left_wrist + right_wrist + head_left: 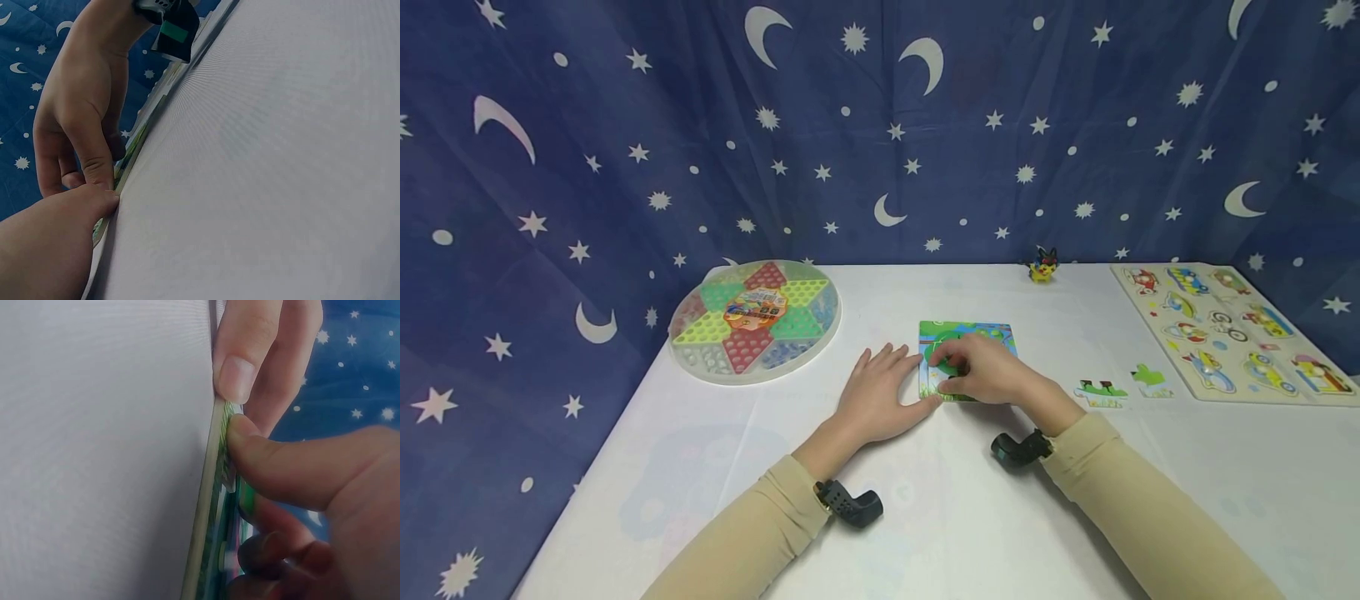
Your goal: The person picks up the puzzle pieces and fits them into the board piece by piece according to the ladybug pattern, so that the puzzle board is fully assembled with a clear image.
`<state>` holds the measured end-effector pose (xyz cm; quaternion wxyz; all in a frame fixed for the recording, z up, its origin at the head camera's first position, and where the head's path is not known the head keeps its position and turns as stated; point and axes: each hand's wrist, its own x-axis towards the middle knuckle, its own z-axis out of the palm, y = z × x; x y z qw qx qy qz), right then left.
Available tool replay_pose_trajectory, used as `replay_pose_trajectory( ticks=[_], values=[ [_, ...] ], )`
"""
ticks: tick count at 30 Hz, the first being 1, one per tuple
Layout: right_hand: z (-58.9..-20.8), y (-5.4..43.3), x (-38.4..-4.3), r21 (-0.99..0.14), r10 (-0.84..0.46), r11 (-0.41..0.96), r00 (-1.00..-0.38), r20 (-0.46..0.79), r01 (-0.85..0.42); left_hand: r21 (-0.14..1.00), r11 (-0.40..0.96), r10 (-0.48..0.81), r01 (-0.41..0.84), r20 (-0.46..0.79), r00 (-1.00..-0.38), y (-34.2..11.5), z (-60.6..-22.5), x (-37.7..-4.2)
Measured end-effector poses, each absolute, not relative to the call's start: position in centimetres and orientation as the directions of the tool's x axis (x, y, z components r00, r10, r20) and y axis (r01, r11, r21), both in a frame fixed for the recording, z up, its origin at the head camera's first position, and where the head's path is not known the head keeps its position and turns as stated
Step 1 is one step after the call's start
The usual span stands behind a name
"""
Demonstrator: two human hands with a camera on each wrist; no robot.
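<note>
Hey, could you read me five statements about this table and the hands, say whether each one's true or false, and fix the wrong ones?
1. The left hand and right hand both touch the picture puzzle. True.
2. Loose puzzle pieces lie to the left of the picture puzzle. False: they lie to its right.
3. The round game board is on the left side of the table. True.
4. The small yellow figure stands on top of the round game board. False: it is on the table, near the back edge.
5. The blue curtain is patterned with pale moons and stars. True.
</note>
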<state>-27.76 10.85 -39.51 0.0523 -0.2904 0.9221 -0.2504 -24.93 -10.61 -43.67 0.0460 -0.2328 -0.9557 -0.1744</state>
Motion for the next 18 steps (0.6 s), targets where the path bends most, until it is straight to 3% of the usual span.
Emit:
replay_pose_trajectory(
  ticks=[6,13,18],
  values=[
    [-39.64,10.86,-27.56,-0.448,-0.582,0.71,-0.811,0.06,-0.543,0.327,0.825,0.425,0.461,0.179,-0.888,-10.67,-44.27,-24.69],
    [-39.66,11.09,-27.43,-0.441,-0.507,0.763,-0.861,0.044,-0.472,0.332,0.822,0.422,0.463,0.19,-0.886,-10.69,-44.45,-24.62],
    [-39.67,11.42,-27.41,-0.414,-0.518,0.762,-0.852,0.069,-0.497,0.316,0.825,0.43,0.468,0.186,-0.883,-10.66,-44.04,-24.8]
  ],
)
